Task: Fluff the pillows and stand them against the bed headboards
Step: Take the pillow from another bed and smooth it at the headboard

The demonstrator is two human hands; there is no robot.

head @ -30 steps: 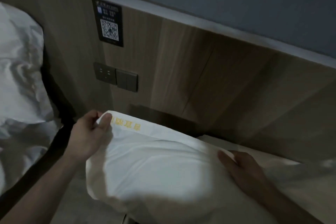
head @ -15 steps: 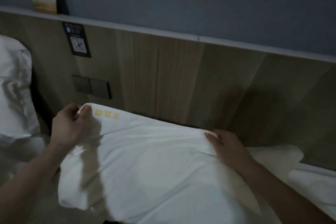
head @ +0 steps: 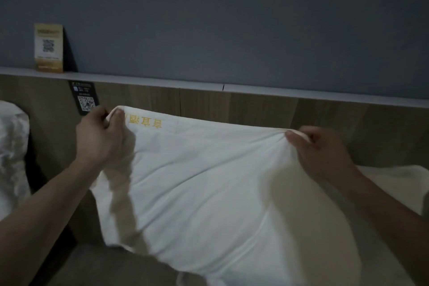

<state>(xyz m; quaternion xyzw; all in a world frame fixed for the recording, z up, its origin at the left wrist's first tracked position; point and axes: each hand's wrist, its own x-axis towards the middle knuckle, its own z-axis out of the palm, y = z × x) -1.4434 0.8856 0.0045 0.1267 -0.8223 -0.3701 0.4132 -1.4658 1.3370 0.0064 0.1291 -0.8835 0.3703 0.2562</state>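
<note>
Both hands pinch pillow (head: 209, 193) top corners

Headboard (head: 255, 111) close behind pillow (head: 220, 181); open wall (head: 232, 18) above.

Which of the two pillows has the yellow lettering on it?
The pillow held up by both hands, along its top edge near the left hand. The crumpled pillow at far left shows none.

Pillow (head: 220, 193) bottom edge cut by frame. Second pillow (head: 11, 151) cropped at left edge. QR sticker (head: 84, 97) lower corner hidden behind left hand (head: 99, 137). Card (head: 48, 47) text too small, blurred. Both forearms cut off.
</note>
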